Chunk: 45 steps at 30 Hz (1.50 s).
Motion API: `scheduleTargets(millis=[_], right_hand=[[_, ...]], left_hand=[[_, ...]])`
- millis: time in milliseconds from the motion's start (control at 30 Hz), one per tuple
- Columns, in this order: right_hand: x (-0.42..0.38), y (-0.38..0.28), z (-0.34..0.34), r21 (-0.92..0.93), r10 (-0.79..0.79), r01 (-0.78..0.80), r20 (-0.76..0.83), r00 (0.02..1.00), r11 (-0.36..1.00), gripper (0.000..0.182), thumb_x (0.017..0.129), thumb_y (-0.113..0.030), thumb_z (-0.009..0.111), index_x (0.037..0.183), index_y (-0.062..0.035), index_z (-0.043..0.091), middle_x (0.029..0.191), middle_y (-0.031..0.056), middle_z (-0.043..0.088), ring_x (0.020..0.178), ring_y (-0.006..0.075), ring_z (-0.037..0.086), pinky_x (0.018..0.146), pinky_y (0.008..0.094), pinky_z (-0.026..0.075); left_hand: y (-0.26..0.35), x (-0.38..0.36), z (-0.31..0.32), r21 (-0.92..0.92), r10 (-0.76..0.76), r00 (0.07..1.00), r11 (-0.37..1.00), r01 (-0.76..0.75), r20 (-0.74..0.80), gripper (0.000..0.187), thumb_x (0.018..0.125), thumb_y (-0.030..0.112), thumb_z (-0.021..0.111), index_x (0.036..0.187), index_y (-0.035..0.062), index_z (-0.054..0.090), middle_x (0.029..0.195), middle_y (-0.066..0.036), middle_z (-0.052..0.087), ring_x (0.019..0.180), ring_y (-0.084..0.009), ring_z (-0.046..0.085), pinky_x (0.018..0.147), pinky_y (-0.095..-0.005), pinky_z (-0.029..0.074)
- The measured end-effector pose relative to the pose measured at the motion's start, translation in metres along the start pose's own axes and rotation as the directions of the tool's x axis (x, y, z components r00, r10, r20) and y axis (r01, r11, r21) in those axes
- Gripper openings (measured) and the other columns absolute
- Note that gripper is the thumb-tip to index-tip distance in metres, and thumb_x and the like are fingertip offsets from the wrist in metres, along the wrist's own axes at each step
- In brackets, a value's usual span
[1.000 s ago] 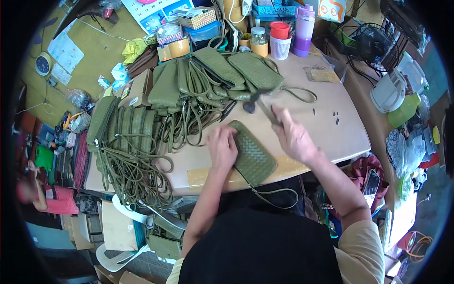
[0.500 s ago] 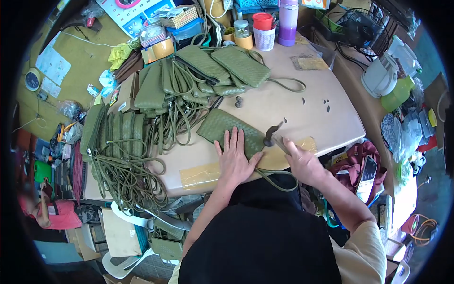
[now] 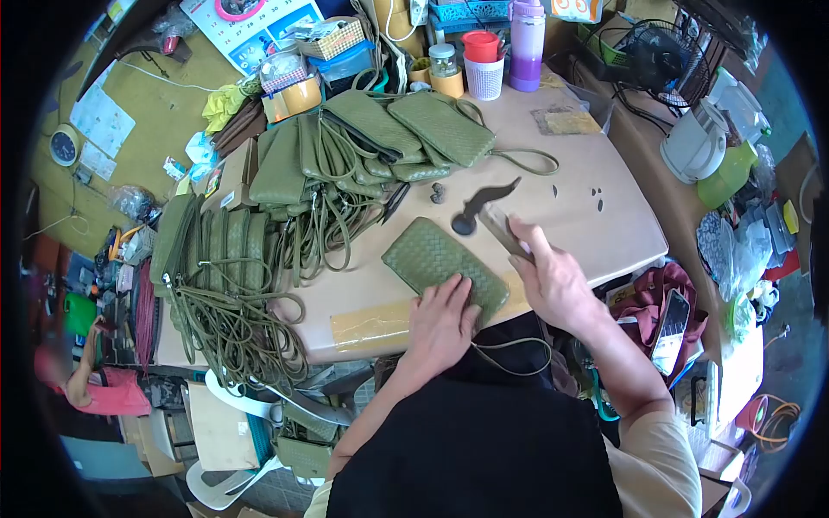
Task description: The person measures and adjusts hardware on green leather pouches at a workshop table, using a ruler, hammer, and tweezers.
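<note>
A green woven wristlet pouch (image 3: 445,259) lies at the near edge of the table, its strap loop (image 3: 518,367) hanging over my lap. My left hand (image 3: 440,332) grips its near edge, fingers on top and the thumb by the corner. In my right hand (image 3: 553,276) is a hammer (image 3: 484,207) with a wooden handle and a dark, curved metal head. The hammer head is raised above the table, just beyond the pouch and apart from it.
Many similar green pouches (image 3: 371,129) are piled at the back left, their straps (image 3: 233,328) tangled at the left edge. Small dark bits (image 3: 598,198) lie on the table (image 3: 587,233). A purple bottle (image 3: 525,52) and a white cup (image 3: 484,78) stand behind. Another person (image 3: 108,388) is at far left.
The pouch has turned and slid nearer and to the right, with my left hand now at its near edge. The hammer has lifted away from the pouch, its head moving left and farther back.
</note>
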State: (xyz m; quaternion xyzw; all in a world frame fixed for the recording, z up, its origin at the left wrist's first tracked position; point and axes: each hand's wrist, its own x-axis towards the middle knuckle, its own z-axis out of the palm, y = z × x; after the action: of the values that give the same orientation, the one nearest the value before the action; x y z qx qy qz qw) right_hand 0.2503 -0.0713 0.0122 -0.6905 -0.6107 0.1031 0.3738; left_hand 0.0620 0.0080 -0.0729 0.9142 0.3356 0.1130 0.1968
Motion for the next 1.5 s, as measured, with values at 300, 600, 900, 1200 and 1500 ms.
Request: scheduleTargets(millis=[300, 600, 900, 1200, 1500], right_hand=[[0.064, 0.013, 0.016, -0.122, -0.144, 0.196, 0.340, 0.929, 0.973, 0.038, 0.089, -0.019, 0.056, 0.123, -0.0108, 0.042, 0.081, 0.0237, 0.064, 0.077, 0.0432, 0.064, 0.069, 0.0508, 0.051], [0.129, 0.021, 0.043, -0.338, -0.036, 0.228, 0.490, 0.871, 0.913, 0.038, 0.088, -0.011, 0.048, 0.126, -0.0140, 0.043, 0.085, 0.0221, 0.065, 0.082, 0.0422, 0.064, 0.071, 0.0528, 0.050], [0.124, 0.030, 0.040, -0.318, 0.046, 0.152, 0.537, 0.842, 0.936, 0.037, 0.093, -0.020, 0.048, 0.128, -0.0107, 0.041, 0.093, 0.0245, 0.065, 0.083, 0.0467, 0.062, 0.071, 0.0509, 0.050], [0.053, 0.038, 0.008, -0.241, -0.031, 0.094, 0.254, 0.967, 0.966, 0.027, 0.093, -0.021, 0.052, 0.117, -0.0115, 0.042, 0.070, 0.0226, 0.062, 0.071, 0.0428, 0.064, 0.063, 0.0533, 0.050], [-0.029, 0.027, -0.021, -0.101, 0.210, -0.203, 0.069, 0.975, 0.974, 0.038, 0.089, -0.010, 0.055, 0.125, -0.0039, 0.044, 0.085, 0.0258, 0.064, 0.079, 0.0395, 0.064, 0.064, 0.0473, 0.051]], left_hand=[[-0.033, 0.007, 0.011, 0.213, -0.040, 0.976, 0.973, 0.086, -0.213, 0.059, 0.086, 0.039, 0.057, 0.136, 0.0087, 0.044, 0.143, -0.014, 0.040, 0.134, -0.0353, 0.033, 0.108, -0.0573, 0.021], [-0.034, 0.009, 0.014, 0.222, -0.057, 0.975, 0.969, 0.105, -0.213, 0.061, 0.089, 0.044, 0.051, 0.138, 0.0092, 0.042, 0.145, -0.013, 0.037, 0.136, -0.0323, 0.032, 0.105, -0.0634, 0.020], [-0.034, 0.009, 0.013, 0.211, -0.077, 0.977, 0.970, 0.120, -0.199, 0.060, 0.089, 0.043, 0.050, 0.137, 0.0096, 0.041, 0.146, -0.013, 0.035, 0.137, -0.0326, 0.030, 0.105, -0.0637, 0.019], [-0.036, 0.024, 0.019, 0.201, -0.154, 0.965, 0.960, 0.197, -0.212, 0.057, 0.089, 0.040, 0.052, 0.136, 0.0085, 0.042, 0.147, -0.013, 0.032, 0.138, -0.0330, 0.026, 0.105, -0.0680, 0.015], [-0.035, 0.022, 0.018, 0.179, -0.147, 0.967, 0.966, 0.185, -0.210, 0.056, 0.088, 0.037, 0.055, 0.135, 0.0091, 0.043, 0.147, -0.012, 0.033, 0.138, -0.0329, 0.027, 0.105, -0.0666, 0.016]])
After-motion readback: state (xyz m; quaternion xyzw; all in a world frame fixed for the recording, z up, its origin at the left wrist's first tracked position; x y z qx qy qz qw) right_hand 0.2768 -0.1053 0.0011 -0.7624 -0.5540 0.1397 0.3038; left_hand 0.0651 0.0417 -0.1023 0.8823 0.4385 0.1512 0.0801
